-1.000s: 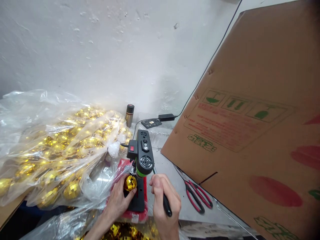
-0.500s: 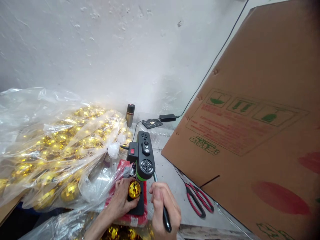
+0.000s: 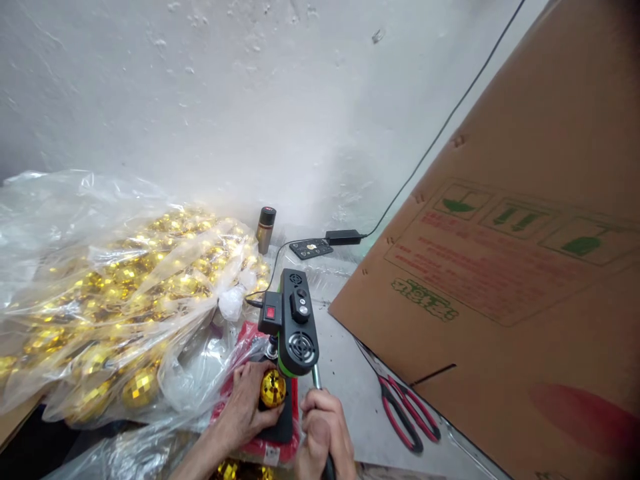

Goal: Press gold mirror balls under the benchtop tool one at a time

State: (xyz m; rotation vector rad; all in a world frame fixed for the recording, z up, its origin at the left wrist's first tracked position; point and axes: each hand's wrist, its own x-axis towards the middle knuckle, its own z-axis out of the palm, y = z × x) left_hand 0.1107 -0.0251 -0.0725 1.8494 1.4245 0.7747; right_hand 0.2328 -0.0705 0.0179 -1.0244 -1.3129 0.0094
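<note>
My left hand [image 3: 247, 403] grips a small gold mirrored ball [image 3: 273, 388] and holds it under the head of a small black bench drill [image 3: 296, 323] with a red switch. My right hand [image 3: 324, 432] is wrapped round the drill's metal lever with its black handle [image 3: 317, 377]. The ball sits over the drill's black base, which stands on a red mat [image 3: 240, 347].
A big clear plastic bag of gold mirrored balls [image 3: 115, 293] fills the left. A large cardboard box [image 3: 510, 267] leans on the right. Red-handled scissors [image 3: 407, 417] lie beside it. A small brown bottle [image 3: 265, 229], a black adapter [image 3: 343, 237] and cable sit by the wall.
The view has tilted up and both hands sit lower in frame. My right hand has swung the lever towards me, and my left hand keeps the ball under the drill head.
</note>
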